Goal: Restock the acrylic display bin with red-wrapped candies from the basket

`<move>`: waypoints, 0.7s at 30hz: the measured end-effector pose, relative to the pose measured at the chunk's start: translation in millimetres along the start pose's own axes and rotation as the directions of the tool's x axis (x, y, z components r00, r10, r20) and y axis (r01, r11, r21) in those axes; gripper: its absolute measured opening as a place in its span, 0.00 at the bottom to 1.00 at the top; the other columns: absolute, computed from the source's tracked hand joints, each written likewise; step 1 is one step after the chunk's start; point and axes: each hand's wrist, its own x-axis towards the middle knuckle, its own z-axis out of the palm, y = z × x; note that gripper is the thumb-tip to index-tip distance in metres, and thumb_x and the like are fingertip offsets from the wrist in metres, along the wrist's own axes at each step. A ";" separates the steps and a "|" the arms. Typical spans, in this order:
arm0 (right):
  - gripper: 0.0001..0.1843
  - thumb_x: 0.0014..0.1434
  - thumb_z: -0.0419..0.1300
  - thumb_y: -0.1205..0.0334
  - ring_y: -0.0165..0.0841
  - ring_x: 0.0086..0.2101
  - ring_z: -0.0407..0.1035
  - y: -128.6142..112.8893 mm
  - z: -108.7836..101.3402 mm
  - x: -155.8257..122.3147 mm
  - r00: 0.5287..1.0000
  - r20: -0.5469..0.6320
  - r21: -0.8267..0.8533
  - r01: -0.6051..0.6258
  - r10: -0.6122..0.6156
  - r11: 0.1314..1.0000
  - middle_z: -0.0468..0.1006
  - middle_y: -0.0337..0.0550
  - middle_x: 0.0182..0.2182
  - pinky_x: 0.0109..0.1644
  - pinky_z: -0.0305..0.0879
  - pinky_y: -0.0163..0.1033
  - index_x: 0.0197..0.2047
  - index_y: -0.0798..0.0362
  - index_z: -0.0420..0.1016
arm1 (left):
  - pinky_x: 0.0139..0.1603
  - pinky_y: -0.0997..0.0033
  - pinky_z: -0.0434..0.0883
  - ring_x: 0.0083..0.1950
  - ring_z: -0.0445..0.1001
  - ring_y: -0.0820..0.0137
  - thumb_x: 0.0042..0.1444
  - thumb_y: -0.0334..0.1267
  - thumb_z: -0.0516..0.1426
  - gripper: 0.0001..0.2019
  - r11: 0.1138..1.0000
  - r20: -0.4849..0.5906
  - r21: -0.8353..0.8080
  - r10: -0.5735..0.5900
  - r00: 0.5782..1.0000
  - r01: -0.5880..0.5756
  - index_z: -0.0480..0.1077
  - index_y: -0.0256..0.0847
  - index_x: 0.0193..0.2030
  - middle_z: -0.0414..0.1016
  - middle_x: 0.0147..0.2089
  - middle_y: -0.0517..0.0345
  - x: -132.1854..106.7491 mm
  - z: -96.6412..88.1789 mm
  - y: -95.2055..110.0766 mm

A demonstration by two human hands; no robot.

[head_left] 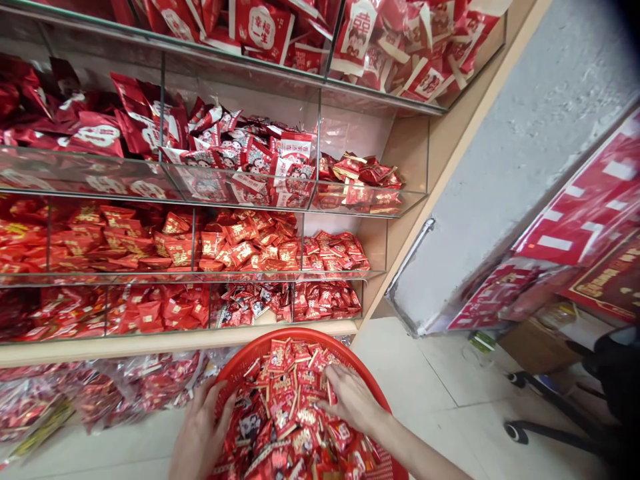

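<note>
A round red plastic basket (300,333) is heaped with small red and gold candy packets (290,390); a few at its left show black-and-white pictures. My left hand (200,427) is at the basket's left rim, its fingers spread and slightly bent, with nothing seen in them. Over the right part of the heap, my right hand (350,397) has its fingers curled down among the packets. The edge of one red packet shows between its thumb and forefinger. The other fingertips of that hand are partly hidden.
A wooden shelf rack (420,180) with clear dividers rises behind the basket, its compartments holding red packets (250,240). Plastic bags of packets (135,387) lie below. To the right are a grey wall (480,200), a cardboard box (533,343) and a wheeled chair base (550,417).
</note>
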 end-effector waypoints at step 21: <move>0.40 0.48 0.57 0.32 0.49 0.52 0.62 6.3 -18.4 4.5 0.995 -0.097 0.024 -0.033 0.035 0.999 0.68 0.51 0.51 0.56 0.60 0.54 0.57 0.51 0.64 | 0.57 0.49 0.69 0.55 0.70 0.57 0.55 0.55 0.48 0.21 1.000 -0.013 0.012 0.025 1.000 -0.025 0.69 0.45 0.46 0.68 0.55 0.50 1.0 8.5 -12.8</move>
